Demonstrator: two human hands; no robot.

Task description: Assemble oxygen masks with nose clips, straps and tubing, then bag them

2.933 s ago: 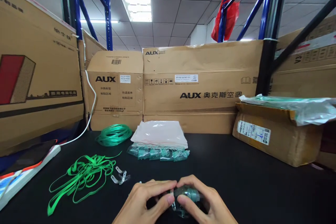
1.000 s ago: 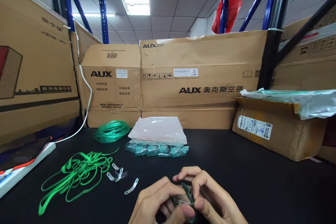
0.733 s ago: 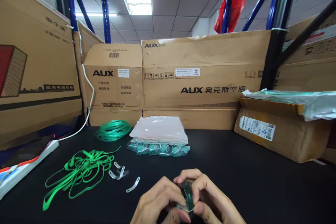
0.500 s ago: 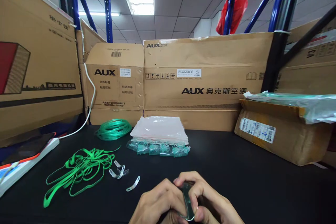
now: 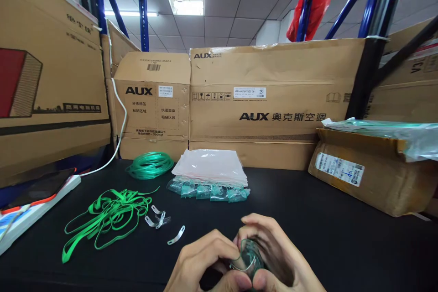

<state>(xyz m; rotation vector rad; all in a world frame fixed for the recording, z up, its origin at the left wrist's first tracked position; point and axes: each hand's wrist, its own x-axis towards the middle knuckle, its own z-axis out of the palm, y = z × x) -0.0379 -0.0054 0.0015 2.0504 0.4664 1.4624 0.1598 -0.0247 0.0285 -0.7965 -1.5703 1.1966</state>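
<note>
At the front of the table both my hands are closed on a translucent green plastic mask (image 5: 251,255), with a thin shiny metal strip (image 5: 248,266) along its near edge. My left hand (image 5: 207,260) pinches its left side, a finger pressed inside the curve. Wrapped round the right side is my right hand (image 5: 278,253), its thumb close to the left thumb. The fingers hide much of the mask. A curved metal nose clip (image 5: 176,235) lies to the left of my hands, and several more clips (image 5: 158,219) are heaped beyond it.
A tangled green elastic strap (image 5: 112,214) lies left. Behind it are coiled green tubing (image 5: 150,165) and a stack of white bags (image 5: 210,164) with green plastic parts. An open carton (image 5: 372,187) stands right; a phone (image 5: 41,187) lies left. Large AUX boxes (image 5: 273,100) wall the back.
The mask has turned in my hands, so more of its cupped side shows. My right-hand fingers have lifted and opened out round it. The whole view has shifted slightly.
</note>
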